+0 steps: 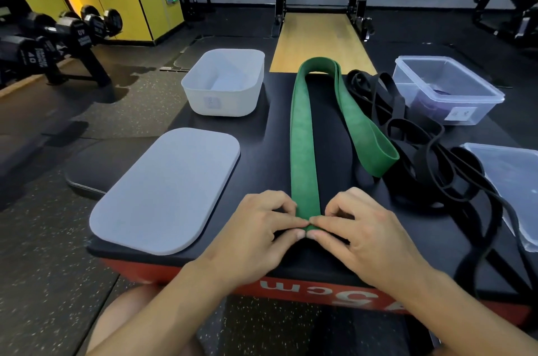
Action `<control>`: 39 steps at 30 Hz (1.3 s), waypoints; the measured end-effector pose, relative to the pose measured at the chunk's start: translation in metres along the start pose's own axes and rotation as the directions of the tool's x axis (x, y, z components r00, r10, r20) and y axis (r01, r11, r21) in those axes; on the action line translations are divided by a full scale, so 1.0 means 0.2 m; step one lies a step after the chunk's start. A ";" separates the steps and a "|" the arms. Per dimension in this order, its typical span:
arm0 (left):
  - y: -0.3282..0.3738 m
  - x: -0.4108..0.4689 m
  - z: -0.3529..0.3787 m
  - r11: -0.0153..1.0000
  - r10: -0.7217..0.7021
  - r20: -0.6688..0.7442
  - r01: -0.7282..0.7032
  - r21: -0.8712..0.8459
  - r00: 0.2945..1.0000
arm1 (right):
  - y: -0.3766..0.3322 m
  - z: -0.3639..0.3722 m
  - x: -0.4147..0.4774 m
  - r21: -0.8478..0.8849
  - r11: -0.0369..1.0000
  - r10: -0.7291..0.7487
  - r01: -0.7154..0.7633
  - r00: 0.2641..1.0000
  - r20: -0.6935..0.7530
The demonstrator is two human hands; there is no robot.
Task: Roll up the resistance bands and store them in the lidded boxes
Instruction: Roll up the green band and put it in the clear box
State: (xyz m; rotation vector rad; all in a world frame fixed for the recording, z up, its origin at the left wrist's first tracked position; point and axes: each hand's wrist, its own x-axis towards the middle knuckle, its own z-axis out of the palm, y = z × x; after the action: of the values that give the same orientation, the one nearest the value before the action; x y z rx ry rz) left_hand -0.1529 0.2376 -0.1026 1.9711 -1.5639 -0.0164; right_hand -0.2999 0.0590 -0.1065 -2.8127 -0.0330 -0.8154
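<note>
A wide green resistance band (302,134) lies stretched along the black top of a plyo box (291,128), looped back at the far end. Its near end is folded over between my hands. My left hand (262,227) and my right hand (358,230) pinch that folded end from either side, fingertips almost meeting. A tangle of black bands (422,157) lies to the right of the green one. An open white box (224,85) stands at the far left, its grey lid (166,189) lying flat nearer me. A clear box (445,90) at the far right holds a purple band.
A clear lid (512,181) lies at the right edge of the top. The plyo box has a red front marked 45cm. A dumbbell rack (58,32) stands on the left, a squat rack with a wooden platform (320,38) behind.
</note>
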 end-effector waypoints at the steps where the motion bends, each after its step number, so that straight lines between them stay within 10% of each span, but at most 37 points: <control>1: 0.00 0.01 0.00 1.000 -0.011 -0.005 0.011 -0.012 1.000 | 0.00 0.00 0.00 -0.028 1.000 -0.015 0.015 1.000 -0.014; 22: -0.06 0.10 -0.07 0.956 -0.175 0.069 0.186 -0.228 0.982 | 0.13 0.05 0.10 0.233 0.952 0.163 -0.198 0.974 0.160; 39: -0.10 0.13 -0.06 0.996 -0.052 0.092 0.059 -0.065 0.994 | 0.11 0.05 0.12 0.293 0.928 0.205 -0.230 0.972 0.114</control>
State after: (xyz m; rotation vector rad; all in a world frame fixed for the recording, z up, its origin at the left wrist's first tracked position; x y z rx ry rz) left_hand -0.1232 0.2218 -0.0917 1.9847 -1.5440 -0.1814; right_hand -0.2724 0.0380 -0.1076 -2.4995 0.1286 -0.5867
